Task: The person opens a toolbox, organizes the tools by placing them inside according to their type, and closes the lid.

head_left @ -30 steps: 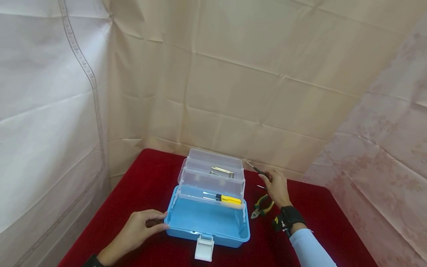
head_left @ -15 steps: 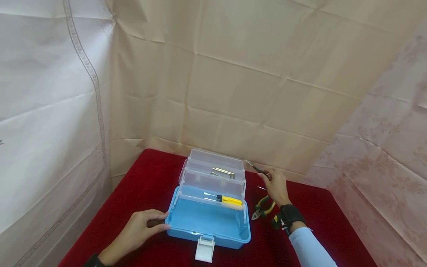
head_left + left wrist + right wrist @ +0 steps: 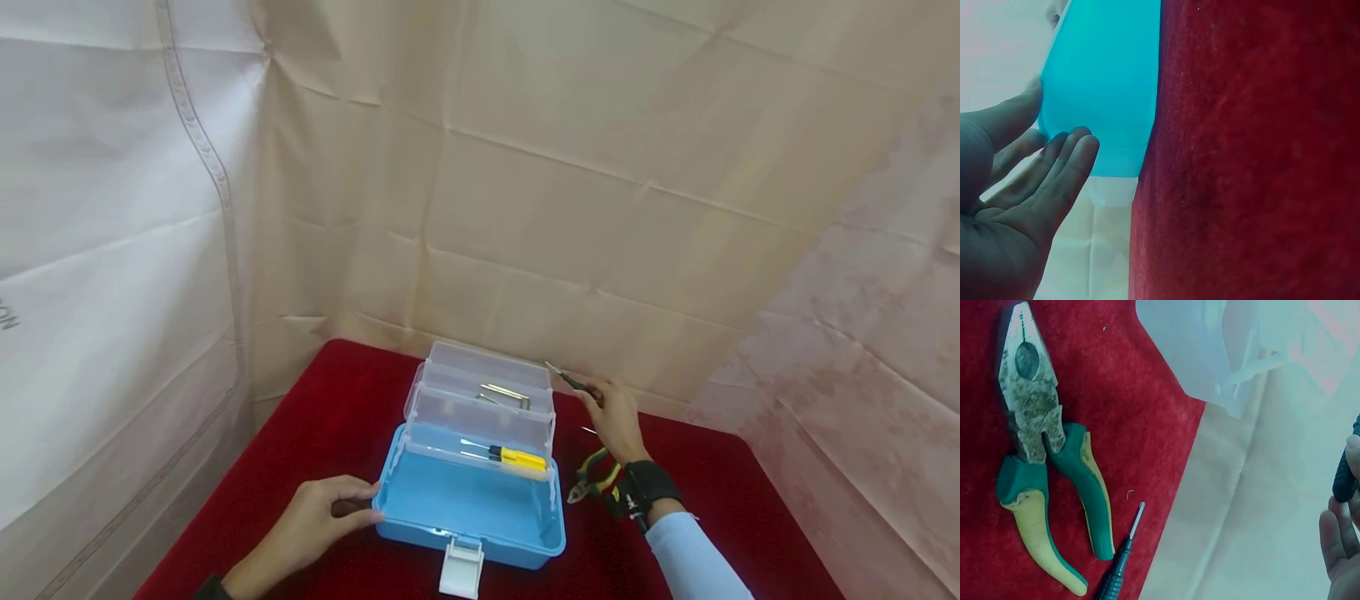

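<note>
My right hand [image 3: 618, 421] pinches a small dark-handled screwdriver [image 3: 573, 382] behind the right side of an open blue toolbox [image 3: 525, 550]. Its metal tip points left toward the clear upper tray; in the right wrist view its black handle [image 3: 1344, 478] shows between thumb and fingers. My left hand [image 3: 318, 517] touches the toolbox's left front corner with thumb and fingertips, the fingers fairly straight in the left wrist view. Two yellow-handled screwdrivers [image 3: 521, 458] lie in the lower clear tray. Bent metal hex keys [image 3: 506, 392] lie in the upper one.
Green-and-yellow pliers [image 3: 1032, 412] lie on the red cloth [image 3: 1104, 381] right of the toolbox, beside another dark screwdriver [image 3: 1119, 569]. A black-and-yellow object [image 3: 617, 502] sits partly hidden by my right wrist. A white latch [image 3: 461, 571] hangs at the front. Beige sheeting [image 3: 525, 208] rises behind.
The screwdriver in my right hand has shifted slightly left, toward the clear trays. My left hand stays at the toolbox corner. The head view has tilted a little.
</note>
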Tool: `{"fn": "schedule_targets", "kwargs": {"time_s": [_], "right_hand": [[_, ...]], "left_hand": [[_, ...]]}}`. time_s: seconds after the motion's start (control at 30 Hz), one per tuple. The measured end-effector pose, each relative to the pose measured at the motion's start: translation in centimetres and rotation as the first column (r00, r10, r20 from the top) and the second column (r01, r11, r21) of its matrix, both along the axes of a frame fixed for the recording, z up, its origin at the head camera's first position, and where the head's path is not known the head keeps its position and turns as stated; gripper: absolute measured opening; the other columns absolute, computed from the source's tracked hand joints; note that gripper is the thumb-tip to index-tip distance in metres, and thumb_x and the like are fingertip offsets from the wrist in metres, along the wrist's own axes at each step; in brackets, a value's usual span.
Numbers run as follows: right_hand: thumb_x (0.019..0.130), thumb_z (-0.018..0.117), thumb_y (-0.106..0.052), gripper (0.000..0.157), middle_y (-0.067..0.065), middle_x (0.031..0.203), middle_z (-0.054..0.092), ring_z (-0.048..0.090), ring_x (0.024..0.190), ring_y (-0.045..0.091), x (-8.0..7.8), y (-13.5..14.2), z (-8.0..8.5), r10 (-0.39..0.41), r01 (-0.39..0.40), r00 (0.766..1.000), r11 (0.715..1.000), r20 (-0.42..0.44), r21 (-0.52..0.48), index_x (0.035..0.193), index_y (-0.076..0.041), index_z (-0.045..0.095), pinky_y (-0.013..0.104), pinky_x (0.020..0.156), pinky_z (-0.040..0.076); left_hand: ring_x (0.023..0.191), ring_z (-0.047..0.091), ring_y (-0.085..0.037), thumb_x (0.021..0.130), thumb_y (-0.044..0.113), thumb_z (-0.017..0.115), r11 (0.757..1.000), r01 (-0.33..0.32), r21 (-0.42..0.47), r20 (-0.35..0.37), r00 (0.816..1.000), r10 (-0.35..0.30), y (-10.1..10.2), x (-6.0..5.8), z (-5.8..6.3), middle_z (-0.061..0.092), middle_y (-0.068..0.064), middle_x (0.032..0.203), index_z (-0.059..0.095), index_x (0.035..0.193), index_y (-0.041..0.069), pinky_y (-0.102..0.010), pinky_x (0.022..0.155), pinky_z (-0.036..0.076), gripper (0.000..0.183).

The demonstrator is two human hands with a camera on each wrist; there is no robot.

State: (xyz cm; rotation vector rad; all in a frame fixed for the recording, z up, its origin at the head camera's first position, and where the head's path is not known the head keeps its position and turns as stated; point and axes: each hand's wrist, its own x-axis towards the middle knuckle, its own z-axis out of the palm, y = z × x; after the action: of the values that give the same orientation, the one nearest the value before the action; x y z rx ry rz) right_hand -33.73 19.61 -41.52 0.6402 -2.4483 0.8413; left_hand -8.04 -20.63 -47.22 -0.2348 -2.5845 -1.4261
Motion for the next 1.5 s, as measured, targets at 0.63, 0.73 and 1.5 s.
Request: {"fn": "schedule_targets", "kwargs": {"time_s": [0.63,0.73,1.5], "right_hand": [[0.091,0.07,-0.019,0.021,0.004,0.099,0.059,0.054,0.088,0.023,-0.7,-2.8,-0.2,0.052,-0.053,0.998,0.999,-0.036,-0.01,0.11,-0.011,0.073,0.036,0.075,0.055],[0.09,0.071,-0.024,0.022,0.003,0.097,0.06,0.053,0.088,0.022,-0.7,-3.3,-0.3,0.051,-0.051,0.998,0.999,-0.043,-0.009,0.108,-0.012,0.074,0.035,0.075,0.053],[0.088,0.073,-0.023,0.02,0.0,0.089,0.058,0.048,0.091,0.022,-1.2,-5.8,1.2,0.085,-0.079,0.992,0.995,-0.095,0.063,0.103,-0.011,0.075,0.036,0.08,0.043]], "left_hand": [[0.088,0.067,-0.008,0.081,0.045,0.075,0.999,0.017,0.027,0.032,0.999,-0.018,-0.2,0.2,-0.2,0.07,-0.006,0.108,0.071,0.119,0.006,-0.027,0.075,0.055,0.055],[0.088,0.067,-0.008,0.081,0.047,0.074,0.999,0.015,0.033,0.044,0.999,-0.016,-0.1,0.4,-0.2,0.07,-0.006,0.108,0.071,0.12,0.006,-0.027,0.075,0.055,0.057],[0.088,0.067,-0.008,0.081,0.045,0.074,1.0,0.019,0.008,0.024,1.0,-0.019,-0.2,0.0,0.0,0.07,-0.006,0.109,0.07,0.12,0.006,-0.028,0.075,0.055,0.056]]}}
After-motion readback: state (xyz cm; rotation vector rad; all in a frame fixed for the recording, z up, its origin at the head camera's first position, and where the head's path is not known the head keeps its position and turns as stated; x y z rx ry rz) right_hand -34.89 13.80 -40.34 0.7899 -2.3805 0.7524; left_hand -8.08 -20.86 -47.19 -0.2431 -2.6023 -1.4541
